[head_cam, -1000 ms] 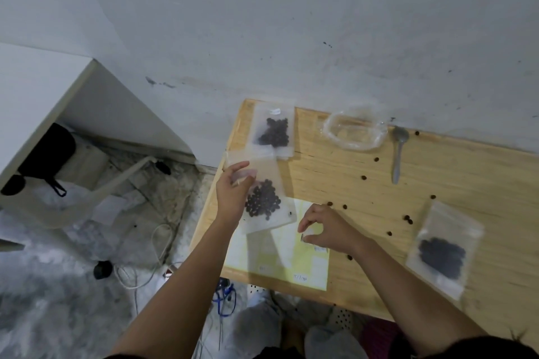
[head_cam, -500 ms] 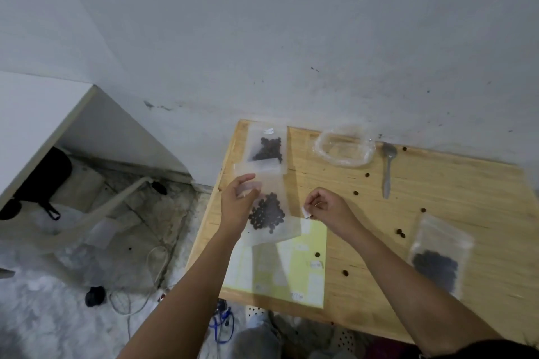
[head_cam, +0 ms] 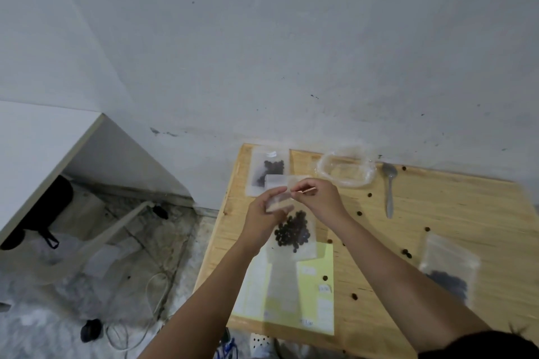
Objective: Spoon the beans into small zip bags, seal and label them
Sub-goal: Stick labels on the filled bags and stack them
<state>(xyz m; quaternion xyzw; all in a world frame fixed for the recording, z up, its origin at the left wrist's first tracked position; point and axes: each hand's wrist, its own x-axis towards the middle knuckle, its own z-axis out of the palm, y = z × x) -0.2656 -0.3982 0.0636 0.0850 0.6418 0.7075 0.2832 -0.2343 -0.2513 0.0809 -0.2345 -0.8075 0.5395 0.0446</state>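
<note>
Held up: small clear zip bag of dark beans, top edge pinched by left hand and right hand. White-labelled bean bag flat at far-left corner, third bean bag flat at right. Grey metal spoon near wall. Yellow label sheet at near edge.

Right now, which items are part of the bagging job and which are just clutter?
Job:
- held bag, gripped by left hand, right hand at its top
- label sheet
- back bag
- right bag
- spoon
- loose beans

Lying about:
- floor cable
- black bag
</note>
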